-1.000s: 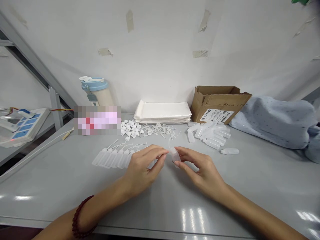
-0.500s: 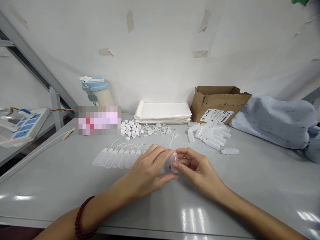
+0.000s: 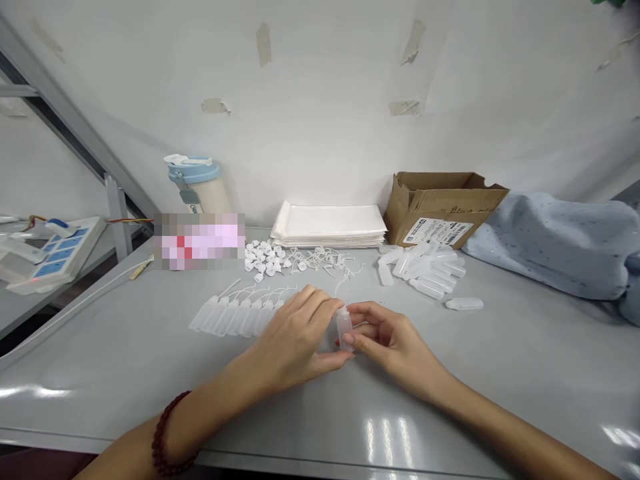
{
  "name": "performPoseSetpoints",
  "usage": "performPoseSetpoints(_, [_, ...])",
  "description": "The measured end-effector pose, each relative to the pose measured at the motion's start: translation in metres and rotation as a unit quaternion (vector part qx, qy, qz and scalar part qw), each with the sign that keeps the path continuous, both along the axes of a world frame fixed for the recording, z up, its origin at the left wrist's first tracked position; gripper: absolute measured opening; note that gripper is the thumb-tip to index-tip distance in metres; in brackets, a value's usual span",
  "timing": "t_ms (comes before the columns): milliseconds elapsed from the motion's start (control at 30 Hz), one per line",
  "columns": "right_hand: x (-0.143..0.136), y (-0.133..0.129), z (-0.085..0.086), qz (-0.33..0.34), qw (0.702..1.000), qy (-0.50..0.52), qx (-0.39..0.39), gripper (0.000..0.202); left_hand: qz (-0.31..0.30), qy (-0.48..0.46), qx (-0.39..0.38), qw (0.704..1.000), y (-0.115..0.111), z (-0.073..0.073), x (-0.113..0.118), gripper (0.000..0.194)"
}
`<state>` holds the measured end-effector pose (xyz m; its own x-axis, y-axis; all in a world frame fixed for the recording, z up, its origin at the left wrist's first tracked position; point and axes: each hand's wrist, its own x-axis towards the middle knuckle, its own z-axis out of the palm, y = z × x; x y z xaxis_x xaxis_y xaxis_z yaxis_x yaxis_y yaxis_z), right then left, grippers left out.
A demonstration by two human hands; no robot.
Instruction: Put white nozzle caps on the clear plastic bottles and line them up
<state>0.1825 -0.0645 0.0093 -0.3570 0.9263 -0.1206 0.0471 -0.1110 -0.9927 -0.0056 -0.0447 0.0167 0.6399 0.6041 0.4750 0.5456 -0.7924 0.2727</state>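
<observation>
A small translucent plastic bottle [image 3: 345, 331] stands nearly upright between my hands, with a white cap on top and a thin tube rising from it. My right hand [image 3: 387, 337] grips the bottle's side between thumb and fingers. With its fingertips at the neck and cap, my left hand [image 3: 300, 333] also closes on the bottle, its thumb low near the base. To the left lies a row of several similar bottles [image 3: 235, 317] fitted with thin tubes. A single bare bottle [image 3: 465, 304] rests on its side to the right.
Behind are a pile of white caps [image 3: 265, 259], loose thin tubes [image 3: 327, 260] and a heap of translucent bottles [image 3: 430, 267]. Along the wall stand a tumbler [image 3: 200, 187], stacked white envelopes [image 3: 327, 227], a cardboard box [image 3: 445, 207] and blue cloth [image 3: 555, 243].
The bottle has shifted slightly left and down within my hands, and its tube leans over more. My grip looks much the same. The whole view has moved a little.
</observation>
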Motion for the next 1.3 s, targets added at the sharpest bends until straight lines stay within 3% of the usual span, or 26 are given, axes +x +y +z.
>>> performPoseSetpoints(133, [0.001, 0.003, -0.001, 0.032, 0.999, 0.031, -0.015, 0.046, 0.024, 0.021, -0.06, 0.998, 0.009, 0.006, -0.011, 0.037])
performPoseSetpoints(367, [0.009, 0.006, 0.002, -0.027, 0.999, -0.021, 0.042, 0.034, 0.041, 0.09, -0.14, 0.985, 0.022, 0.012, -0.027, 0.043])
performPoseSetpoints(933, [0.013, 0.005, 0.006, -0.04, 0.996, -0.055, 0.062, 0.028, 0.037, 0.154, -0.179, 0.971, 0.021, 0.014, -0.028, 0.05])
performPoseSetpoints(1300, [0.012, 0.006, 0.008, -0.047, 0.995, -0.063, 0.063, 0.027, 0.028, 0.13, -0.171, 0.976, 0.023, 0.011, -0.03, 0.045])
